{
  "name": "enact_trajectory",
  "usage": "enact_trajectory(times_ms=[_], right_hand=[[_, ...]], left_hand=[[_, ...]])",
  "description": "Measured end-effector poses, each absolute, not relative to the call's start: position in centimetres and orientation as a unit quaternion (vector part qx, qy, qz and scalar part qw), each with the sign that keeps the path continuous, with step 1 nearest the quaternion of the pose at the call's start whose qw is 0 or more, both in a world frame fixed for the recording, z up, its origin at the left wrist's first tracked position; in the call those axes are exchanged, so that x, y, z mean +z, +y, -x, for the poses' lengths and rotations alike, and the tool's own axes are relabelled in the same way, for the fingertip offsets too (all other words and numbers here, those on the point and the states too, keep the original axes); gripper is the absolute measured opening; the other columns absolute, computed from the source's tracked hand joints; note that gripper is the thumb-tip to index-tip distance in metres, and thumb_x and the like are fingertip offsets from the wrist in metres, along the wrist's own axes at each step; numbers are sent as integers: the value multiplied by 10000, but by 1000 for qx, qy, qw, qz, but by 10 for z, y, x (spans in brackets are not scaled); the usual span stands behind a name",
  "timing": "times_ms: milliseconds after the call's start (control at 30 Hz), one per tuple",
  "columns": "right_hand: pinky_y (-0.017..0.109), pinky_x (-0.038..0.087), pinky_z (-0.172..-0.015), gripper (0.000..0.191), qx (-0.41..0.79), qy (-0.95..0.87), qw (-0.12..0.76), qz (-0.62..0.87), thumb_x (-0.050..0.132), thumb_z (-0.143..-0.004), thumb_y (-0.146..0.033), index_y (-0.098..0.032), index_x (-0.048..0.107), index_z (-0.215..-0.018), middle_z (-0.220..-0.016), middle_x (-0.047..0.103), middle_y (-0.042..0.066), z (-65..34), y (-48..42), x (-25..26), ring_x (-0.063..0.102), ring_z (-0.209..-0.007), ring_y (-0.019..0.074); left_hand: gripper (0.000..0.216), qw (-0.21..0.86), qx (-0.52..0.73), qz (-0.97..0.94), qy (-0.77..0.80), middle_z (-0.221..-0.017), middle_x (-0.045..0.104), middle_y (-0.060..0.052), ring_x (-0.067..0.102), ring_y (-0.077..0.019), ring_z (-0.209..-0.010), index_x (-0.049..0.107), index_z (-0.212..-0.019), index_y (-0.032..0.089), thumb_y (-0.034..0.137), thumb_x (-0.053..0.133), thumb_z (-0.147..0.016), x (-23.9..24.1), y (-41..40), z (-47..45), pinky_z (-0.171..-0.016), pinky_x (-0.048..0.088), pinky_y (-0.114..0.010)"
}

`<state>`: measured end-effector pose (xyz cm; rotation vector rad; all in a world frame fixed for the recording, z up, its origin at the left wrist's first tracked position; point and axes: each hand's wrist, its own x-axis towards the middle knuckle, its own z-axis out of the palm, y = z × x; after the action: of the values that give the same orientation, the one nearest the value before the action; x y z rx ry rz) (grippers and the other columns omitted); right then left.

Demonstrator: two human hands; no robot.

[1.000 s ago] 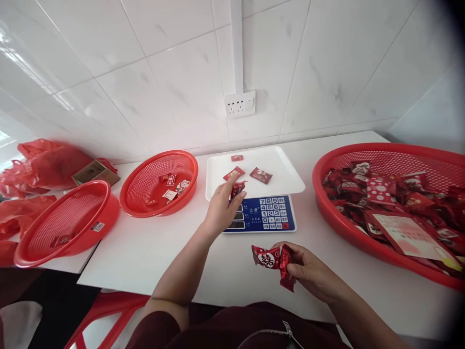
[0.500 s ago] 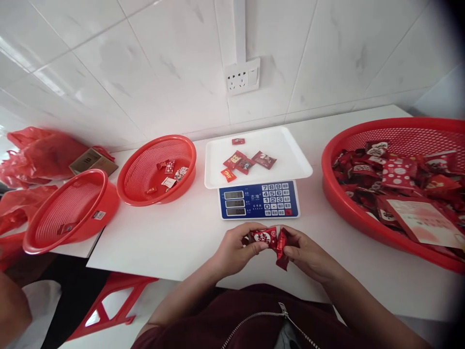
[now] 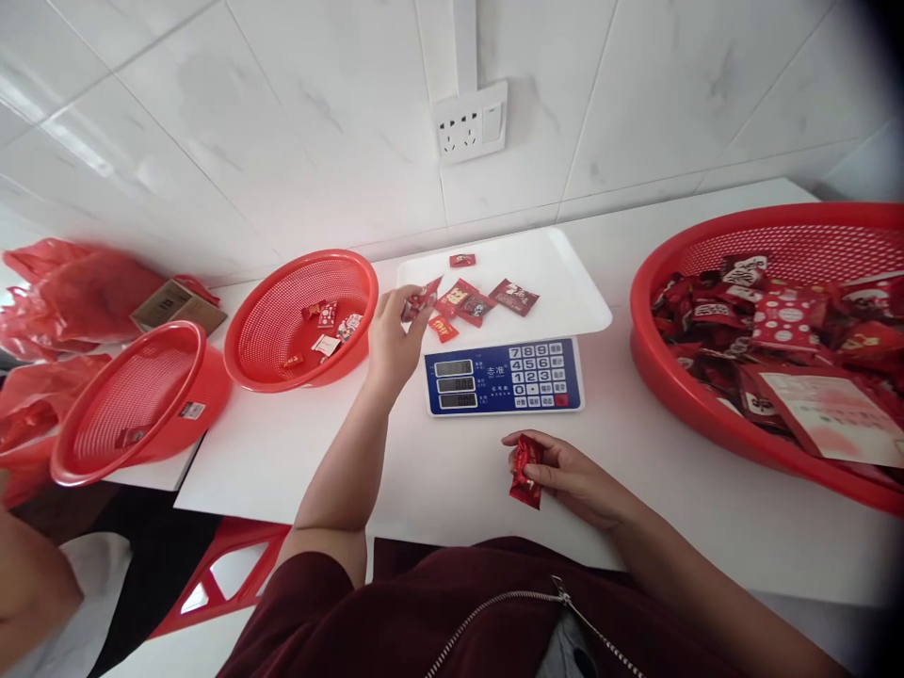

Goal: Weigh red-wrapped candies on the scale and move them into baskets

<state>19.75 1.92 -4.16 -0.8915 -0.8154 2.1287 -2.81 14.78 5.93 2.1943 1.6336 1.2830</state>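
Note:
Over the left edge of the white tray [image 3: 557, 282], my left hand [image 3: 395, 334] pinches a small red candy packet [image 3: 425, 298]. Several red packets lie on the tray, among them a dark red packet [image 3: 514, 297] and a small orange-red one [image 3: 443, 329]. The tray rests on an electronic scale [image 3: 503, 377] with a blue keypad. My right hand [image 3: 565, 476] is closed round another red candy packet [image 3: 526, 473] above the table, in front of the scale.
At the right stands a large red basket [image 3: 653, 377] full of packets. To the left are a red basket [image 3: 244, 325] holding a few packets and a deeper red basket [image 3: 204, 377]. Behind are red plastic bags [image 3: 85, 292] and a cardboard box [image 3: 173, 306]. Another person's arm [image 3: 35, 584] shows lower left.
My hands have parted. The left has carried one packet up and leftward to the tray; the right keeps the other packet near the table front. The view has shifted slightly.

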Motion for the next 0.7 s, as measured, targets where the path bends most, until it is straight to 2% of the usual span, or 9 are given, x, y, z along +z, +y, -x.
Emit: enact_trajectory(times_ms=[67,133,200,267,300,400,567,700], right_hand=[[281,448,-633,402,817,-310,342,345,766,-668,-319,-194,617,-1020,-757,577,5,-197,19,-41,542,-656,124],[285,449,-640,398,817,-307,343,346,766,-666,-320,-199,620,-1016,-752,582,3,-197,19,-41,547,-655,125],[291,453,-657,396,818,-306,342,346,763,-670,-323,-205,621,-1020,-759,594,4,-197,19,-42,556,-664,129],[302,458,-687,392,818,-310,339,346,751,-686,-326,-206,619,-1035,-784,611,14,-196,20,-43,572,-696,139],[308,462,-700,384,818,-314,337,344,743,-694,-325,-203,618,-1036,-796,617,20,-196,20,-43,578,-713,144],[333,477,-721,307,820,-334,339,317,716,-725,-316,-198,624,-992,-839,625,33,-195,21,-42,592,-758,163],[345,455,-827,226,818,-346,349,299,712,-726,-298,-226,632,-925,-914,649,28,-195,23,-42,601,-877,180],[321,446,-824,212,823,-305,360,315,719,-722,-293,-252,624,-907,-913,646,2,-198,25,-49,602,-885,157]], left_hand=[[305,61,395,-746,532,-1190,559,-111,565,-199,-1036,524,-1170,181,286,520,-884,58,159,28,-879,473,-339],[381,63,368,-765,525,-1314,490,-131,472,-252,-1202,482,-1237,184,328,519,-886,56,157,26,-978,410,-427],[385,63,373,-773,509,-1324,492,-129,405,-264,-1270,488,-1234,183,347,514,-887,52,142,20,-1020,364,-457],[319,93,394,-777,482,-1216,579,-116,488,-231,-1192,534,-1169,177,344,482,-903,45,115,12,-985,407,-402],[292,130,392,-780,470,-1121,627,-105,561,-207,-1086,560,-1125,177,351,467,-909,40,100,7,-928,449,-359],[331,264,302,-806,435,-941,671,-74,627,-181,-867,586,-1092,196,432,498,-877,21,56,-6,-787,495,-291],[497,393,215,-786,426,-976,656,-72,605,-184,-802,516,-1215,193,466,584,-805,-4,27,-15,-739,479,-284],[452,477,215,-722,452,-841,662,-21,597,-154,-697,499,-1239,200,390,550,-832,-12,32,-17,-666,477,-263]])
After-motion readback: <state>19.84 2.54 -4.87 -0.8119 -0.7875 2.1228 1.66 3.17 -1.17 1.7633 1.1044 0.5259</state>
